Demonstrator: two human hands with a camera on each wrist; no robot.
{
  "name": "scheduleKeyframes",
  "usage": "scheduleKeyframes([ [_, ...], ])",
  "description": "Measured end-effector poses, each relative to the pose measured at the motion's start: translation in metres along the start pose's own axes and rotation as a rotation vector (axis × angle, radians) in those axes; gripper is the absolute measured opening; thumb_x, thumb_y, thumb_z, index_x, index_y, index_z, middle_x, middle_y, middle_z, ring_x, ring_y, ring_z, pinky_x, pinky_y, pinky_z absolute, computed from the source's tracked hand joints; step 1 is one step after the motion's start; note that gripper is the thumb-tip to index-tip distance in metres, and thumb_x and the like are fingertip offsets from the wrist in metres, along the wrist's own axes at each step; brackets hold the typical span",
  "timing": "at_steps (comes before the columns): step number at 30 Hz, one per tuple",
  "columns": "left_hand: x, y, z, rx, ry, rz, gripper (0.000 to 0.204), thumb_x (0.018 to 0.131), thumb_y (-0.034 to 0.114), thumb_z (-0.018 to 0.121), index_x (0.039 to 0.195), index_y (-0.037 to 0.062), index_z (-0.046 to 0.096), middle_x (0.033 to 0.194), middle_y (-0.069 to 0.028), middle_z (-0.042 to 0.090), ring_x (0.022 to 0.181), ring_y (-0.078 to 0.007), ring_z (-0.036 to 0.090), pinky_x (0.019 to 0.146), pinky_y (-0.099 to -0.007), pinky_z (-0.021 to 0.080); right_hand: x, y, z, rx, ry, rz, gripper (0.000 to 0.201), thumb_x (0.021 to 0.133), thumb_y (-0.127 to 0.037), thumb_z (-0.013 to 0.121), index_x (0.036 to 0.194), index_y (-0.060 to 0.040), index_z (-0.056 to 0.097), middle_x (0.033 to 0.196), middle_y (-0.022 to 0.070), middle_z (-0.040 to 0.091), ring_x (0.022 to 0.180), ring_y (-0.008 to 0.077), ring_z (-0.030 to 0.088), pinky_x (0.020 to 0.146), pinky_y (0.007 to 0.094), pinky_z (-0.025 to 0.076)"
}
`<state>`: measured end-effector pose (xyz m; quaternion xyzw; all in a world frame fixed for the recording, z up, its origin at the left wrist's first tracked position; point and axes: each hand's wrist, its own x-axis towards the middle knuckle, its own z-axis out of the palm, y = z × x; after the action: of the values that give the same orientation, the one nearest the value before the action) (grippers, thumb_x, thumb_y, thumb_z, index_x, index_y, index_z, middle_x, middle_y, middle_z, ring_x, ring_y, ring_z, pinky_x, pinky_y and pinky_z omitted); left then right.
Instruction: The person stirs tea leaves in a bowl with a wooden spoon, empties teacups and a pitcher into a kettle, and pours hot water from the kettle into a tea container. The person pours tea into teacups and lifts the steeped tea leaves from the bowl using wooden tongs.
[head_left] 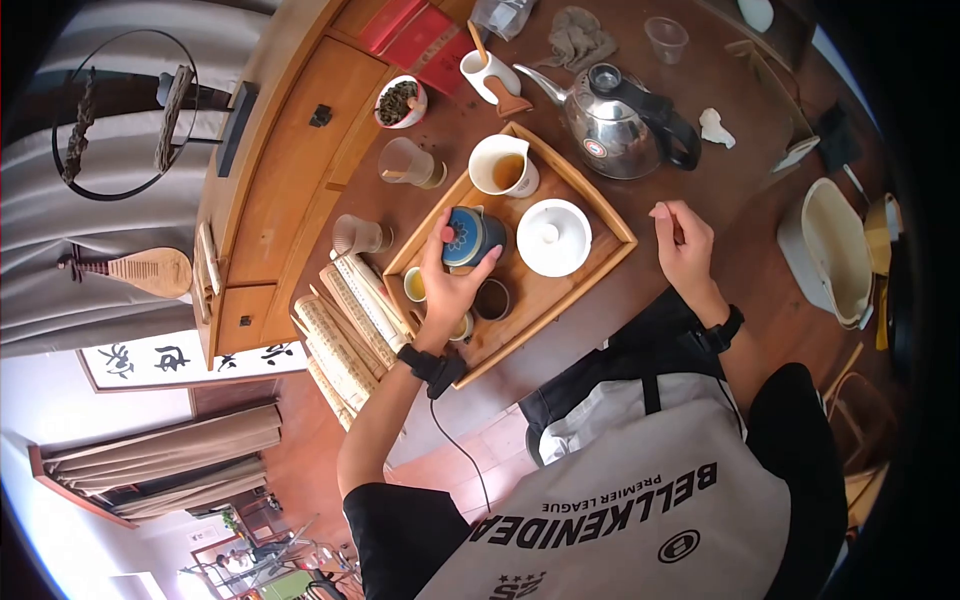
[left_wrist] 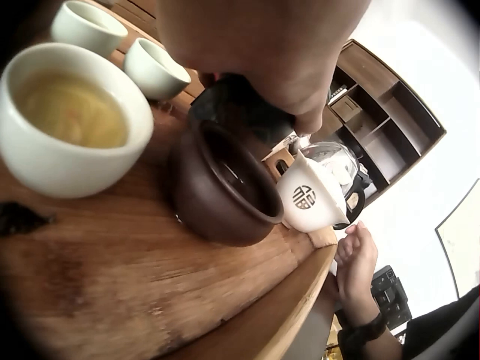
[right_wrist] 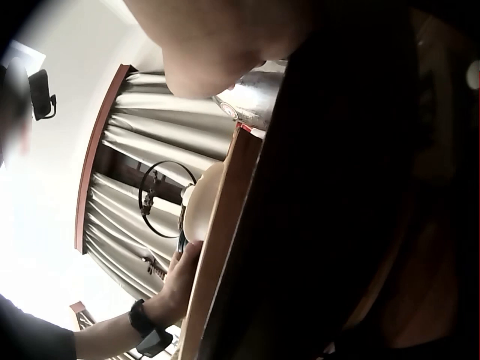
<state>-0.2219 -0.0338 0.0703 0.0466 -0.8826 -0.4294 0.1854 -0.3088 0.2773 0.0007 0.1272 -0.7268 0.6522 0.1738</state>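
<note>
My left hand (head_left: pixel 452 285) grips a small dark pot (head_left: pixel 474 238) with a blue, flower-patterned top, fingers on one side and thumb on the other. It is over the wooden tea tray (head_left: pixel 560 300). In the left wrist view, the hand hides most of the pot. Close below it is a dark brown cup (left_wrist: pixel 225 187). Small pale cups stand beside, one holding yellow tea (left_wrist: pixel 71 112). On the tray are a white lidded bowl (head_left: pixel 553 237) and a white pitcher (head_left: pixel 503 165) of amber tea. My right hand (head_left: pixel 685 245), loosely curled and holding nothing, is near the table edge.
A steel kettle (head_left: pixel 615 125) stands beyond the tray. Glass cups (head_left: pixel 405 162), a bowl of dried leaves (head_left: pixel 401 102) and a white tool holder (head_left: pixel 487 72) line the far side. Bamboo scrolls (head_left: pixel 340 340) lie at the left; a pale bin (head_left: pixel 825 250) is at the right.
</note>
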Motion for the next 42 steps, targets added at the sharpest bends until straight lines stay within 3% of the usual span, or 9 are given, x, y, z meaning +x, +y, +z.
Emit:
scheduleKeyframes([
  [9, 0.022, 0.019, -0.005, 0.116, -0.099, -0.038, 0.074, 0.074, 0.011, 0.087, 0.137, -0.0036, 0.052, 0.111, -0.008, 0.057, 0.099, -0.0144, 0.06, 0.09, -0.0268, 0.051, -0.002, 0.008, -0.003, -0.008, -0.051, 0.011, 0.02, 0.096, -0.009, 0.065, 0.08, 0.0009, 0.06, 0.061, 0.0041, 0.049, 0.051, 0.0082, 0.043, 0.048, 0.0261, 0.034],
  [13, 0.028, 0.02, -0.016, 0.233, -0.114, 0.05, 0.076, 0.068, 0.017, 0.089, 0.133, -0.0024, 0.057, 0.104, -0.0092, 0.063, 0.094, -0.0154, 0.064, 0.087, -0.0297, 0.053, 0.001, 0.001, -0.004, 0.002, -0.039, 0.013, 0.022, 0.096, -0.009, 0.066, 0.078, 0.0009, 0.058, 0.059, 0.0052, 0.047, 0.05, 0.0099, 0.04, 0.047, 0.0275, 0.033],
  [21, 0.015, 0.063, -0.075, 0.291, -0.198, 0.01, 0.076, 0.066, 0.015, 0.088, 0.133, -0.0032, 0.058, 0.104, -0.0085, 0.063, 0.095, -0.0141, 0.063, 0.089, -0.0279, 0.053, 0.002, 0.001, -0.005, -0.008, -0.051, -0.02, 0.023, 0.096, -0.008, 0.065, 0.076, 0.0001, 0.057, 0.059, 0.005, 0.046, 0.049, 0.0103, 0.038, 0.046, 0.0276, 0.032],
  [29, -0.02, 0.079, -0.11, 0.47, -0.293, -0.065, 0.075, 0.064, 0.02, 0.087, 0.131, 0.0008, 0.06, 0.104, -0.0127, 0.068, 0.095, -0.0198, 0.068, 0.09, -0.0338, 0.055, -0.001, 0.007, -0.001, -0.004, -0.043, -0.014, 0.022, 0.096, -0.009, 0.066, 0.077, -0.0004, 0.06, 0.059, 0.0042, 0.05, 0.049, 0.0084, 0.041, 0.046, 0.0267, 0.032],
  [42, -0.041, 0.077, -0.093, 0.48, -0.445, -0.104, 0.071, 0.064, 0.02, 0.086, 0.129, 0.0015, 0.062, 0.103, -0.0161, 0.07, 0.094, -0.0254, 0.072, 0.086, -0.0345, 0.057, 0.0, 0.005, -0.002, -0.009, -0.063, 0.009, 0.021, 0.097, -0.009, 0.065, 0.078, 0.0004, 0.06, 0.06, 0.0037, 0.051, 0.051, 0.0072, 0.042, 0.047, 0.0254, 0.032],
])
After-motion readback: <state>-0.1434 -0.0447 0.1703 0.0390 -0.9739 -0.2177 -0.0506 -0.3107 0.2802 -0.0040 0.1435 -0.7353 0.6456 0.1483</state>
